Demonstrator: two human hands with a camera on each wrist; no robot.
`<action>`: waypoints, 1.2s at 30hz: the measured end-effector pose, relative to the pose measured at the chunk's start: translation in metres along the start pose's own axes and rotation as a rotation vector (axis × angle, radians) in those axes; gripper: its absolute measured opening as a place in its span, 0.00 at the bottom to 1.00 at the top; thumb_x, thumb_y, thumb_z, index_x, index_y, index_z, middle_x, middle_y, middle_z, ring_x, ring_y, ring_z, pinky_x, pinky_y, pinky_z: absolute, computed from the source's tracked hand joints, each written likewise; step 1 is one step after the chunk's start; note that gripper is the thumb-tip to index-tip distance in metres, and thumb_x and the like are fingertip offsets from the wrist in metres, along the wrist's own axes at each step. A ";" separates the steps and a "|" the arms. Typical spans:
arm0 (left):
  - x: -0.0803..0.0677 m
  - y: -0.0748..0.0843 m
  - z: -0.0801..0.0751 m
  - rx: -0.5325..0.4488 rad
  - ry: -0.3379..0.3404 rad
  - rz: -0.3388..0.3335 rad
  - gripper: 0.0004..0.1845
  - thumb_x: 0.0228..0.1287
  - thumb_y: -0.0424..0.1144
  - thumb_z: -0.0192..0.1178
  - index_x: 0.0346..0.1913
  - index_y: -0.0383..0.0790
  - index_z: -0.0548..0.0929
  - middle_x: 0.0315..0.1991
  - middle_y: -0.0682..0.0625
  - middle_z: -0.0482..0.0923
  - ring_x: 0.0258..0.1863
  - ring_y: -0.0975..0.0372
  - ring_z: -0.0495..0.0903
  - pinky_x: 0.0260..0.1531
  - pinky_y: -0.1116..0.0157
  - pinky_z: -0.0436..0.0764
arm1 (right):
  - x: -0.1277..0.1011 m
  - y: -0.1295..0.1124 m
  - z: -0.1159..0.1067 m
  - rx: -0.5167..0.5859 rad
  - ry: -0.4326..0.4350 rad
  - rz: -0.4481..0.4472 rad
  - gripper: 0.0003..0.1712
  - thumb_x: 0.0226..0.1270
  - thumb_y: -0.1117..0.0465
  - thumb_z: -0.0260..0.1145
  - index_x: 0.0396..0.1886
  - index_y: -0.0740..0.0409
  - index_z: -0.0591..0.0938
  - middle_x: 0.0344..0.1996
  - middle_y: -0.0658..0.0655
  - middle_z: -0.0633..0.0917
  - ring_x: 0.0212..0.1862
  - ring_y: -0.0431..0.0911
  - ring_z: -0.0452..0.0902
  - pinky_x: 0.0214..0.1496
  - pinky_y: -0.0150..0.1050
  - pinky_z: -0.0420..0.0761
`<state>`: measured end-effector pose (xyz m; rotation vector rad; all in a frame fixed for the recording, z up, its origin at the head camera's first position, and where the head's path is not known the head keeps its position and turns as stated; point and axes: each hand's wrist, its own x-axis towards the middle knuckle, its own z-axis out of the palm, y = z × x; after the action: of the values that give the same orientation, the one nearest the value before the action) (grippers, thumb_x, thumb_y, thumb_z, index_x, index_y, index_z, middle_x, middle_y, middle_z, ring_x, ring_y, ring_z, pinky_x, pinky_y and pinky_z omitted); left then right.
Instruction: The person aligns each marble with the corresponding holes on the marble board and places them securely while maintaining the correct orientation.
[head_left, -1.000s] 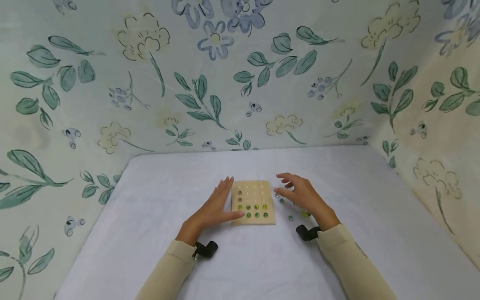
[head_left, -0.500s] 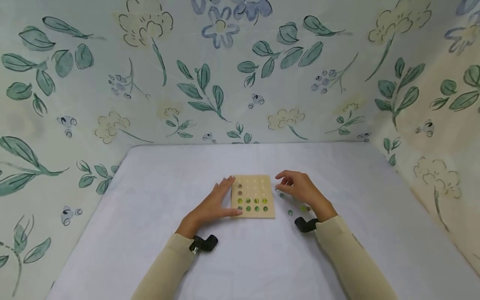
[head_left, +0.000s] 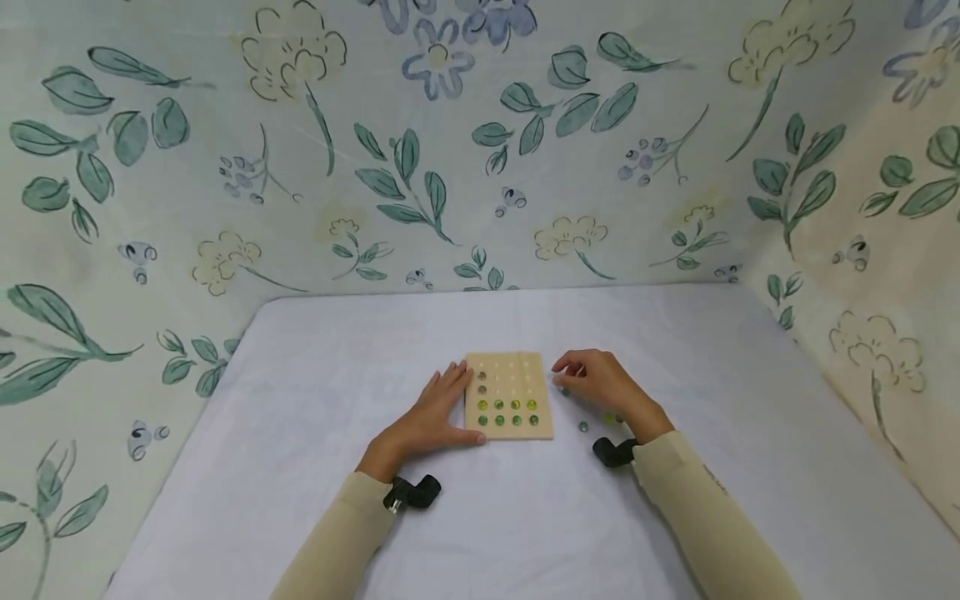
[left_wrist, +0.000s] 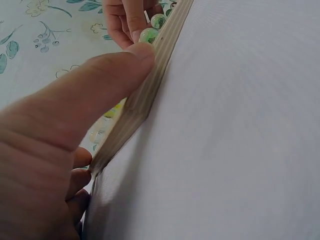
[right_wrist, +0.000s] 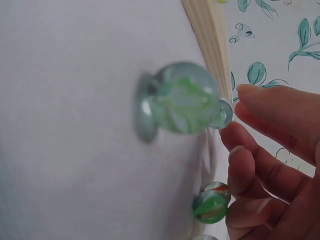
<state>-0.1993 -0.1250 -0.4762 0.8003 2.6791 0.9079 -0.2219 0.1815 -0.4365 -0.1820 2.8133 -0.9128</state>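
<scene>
1. Clearly, the small green-swirled glass marbles [right_wrist: 182,97] are looking hard, smooth and round, so they are likely rolling and slipping easily; a pinch between thumb tip and fingertip across the middle seems the surest hold.
2. Several marbles are lying loose on the white cloth-covered table [head_left: 675,533], just right of the square pale wooden board with round dimples [head_left: 510,395].
3. The right hand [head_left: 603,383] is hovering over them with fingers [right_wrist: 272,117] curled, tips beside one marble; whether they are pinching it, I cannot tell.
4. The left hand [head_left: 431,417] is lying flat, fingers straight and together, its thumb [left_wrist: 100,85] pressing the board's left edge.
</scene>
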 end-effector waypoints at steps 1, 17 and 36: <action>0.000 0.000 0.000 -0.002 0.006 0.003 0.61 0.47 0.68 0.67 0.77 0.43 0.47 0.78 0.52 0.38 0.76 0.61 0.34 0.74 0.58 0.36 | 0.001 0.000 0.000 -0.004 0.003 0.001 0.10 0.64 0.54 0.68 0.45 0.48 0.84 0.33 0.51 0.81 0.35 0.47 0.74 0.35 0.37 0.76; 0.001 -0.004 -0.001 0.027 0.006 -0.006 0.61 0.47 0.68 0.67 0.77 0.43 0.48 0.78 0.53 0.39 0.76 0.63 0.34 0.74 0.60 0.36 | 0.007 -0.002 0.005 -0.030 -0.026 0.053 0.09 0.65 0.57 0.67 0.44 0.51 0.85 0.34 0.52 0.81 0.37 0.48 0.73 0.38 0.39 0.75; 0.002 -0.001 -0.006 0.021 -0.004 0.010 0.61 0.48 0.68 0.67 0.77 0.40 0.48 0.78 0.50 0.39 0.76 0.59 0.35 0.74 0.58 0.37 | 0.013 -0.004 0.004 -0.047 -0.036 0.067 0.09 0.65 0.58 0.67 0.44 0.51 0.85 0.35 0.53 0.81 0.37 0.47 0.73 0.39 0.39 0.75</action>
<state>-0.2035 -0.1281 -0.4722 0.8203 2.6883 0.8812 -0.2336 0.1741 -0.4394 -0.1081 2.7911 -0.8211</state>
